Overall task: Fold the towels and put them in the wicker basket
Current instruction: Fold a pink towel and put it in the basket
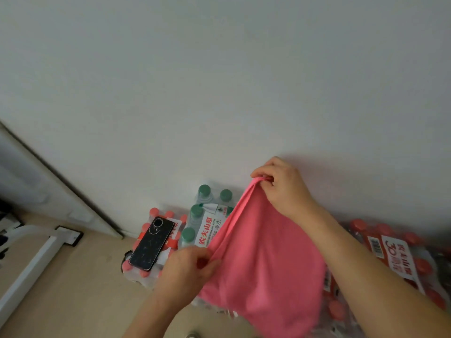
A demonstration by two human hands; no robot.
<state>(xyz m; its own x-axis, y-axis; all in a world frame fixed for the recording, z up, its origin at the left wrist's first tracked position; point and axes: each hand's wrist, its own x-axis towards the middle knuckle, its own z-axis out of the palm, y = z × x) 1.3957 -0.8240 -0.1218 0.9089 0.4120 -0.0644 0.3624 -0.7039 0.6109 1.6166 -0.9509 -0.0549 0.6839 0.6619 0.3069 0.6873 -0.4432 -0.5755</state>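
Nearest us, at 6 o'clock, the soft pink cloth towel (266,259) hangs in the air between our hands, its top hem stretched taut from 7 towards 1 o'clock. Our left hand (188,269) pinches the lower end of that hem; our right hand (285,189), farther out, pinches the upper corner with curled fingers. Bare beige floor (80,289) gives free room at 8 o'clock. Beyond, a glossy black phone (152,242) rests on a shrink-wrapped pack of red-capped bottles (146,272), beside a green-capped pack (205,215), against the plain white wall (219,81)
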